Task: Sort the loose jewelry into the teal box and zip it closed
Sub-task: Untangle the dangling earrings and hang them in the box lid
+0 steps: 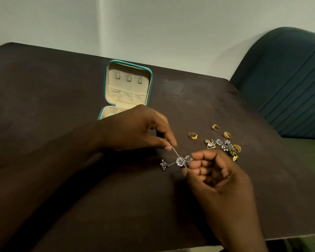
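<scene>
A: What are the hands doing right now?

B: Both are on one silver necklace [178, 160] toward the middle of the desk [44, 106]. The left hand [136, 128] pinches the thin chain between thumb and forefinger. The right hand [213, 171], curled, pinches the stone cluster at the other end. A small dangling cluster hangs off the chain, low over the desk; I can't tell if it touches.

A: And the teal box [128, 84]?

B: Open near the far edge, lid propped upright with three little hooks and an elastic pocket showing. The left hand hides most of the base tray.

A: What's left on the desk?

B: Three gold rings [192, 136] lie apart toward the right edge, and a tangled heap of jewelry [224, 146] sits just beyond the right hand's knuckles.

A: So how should this step go?

B: I'd judge they are freeing or straightening the chain before stowing it. Keep it lightly taut, not tugged, since the links look fine and could snag or kink. Let the loose cluster hang clear so it doesn't catch. Then carry it across with both pinches held and hang it on a lid hook, with the pendant tucked into the pocket.

A: Risks?

B: Dragging it through the heap would re-tangle it. Lifting up and over is safer.
</scene>
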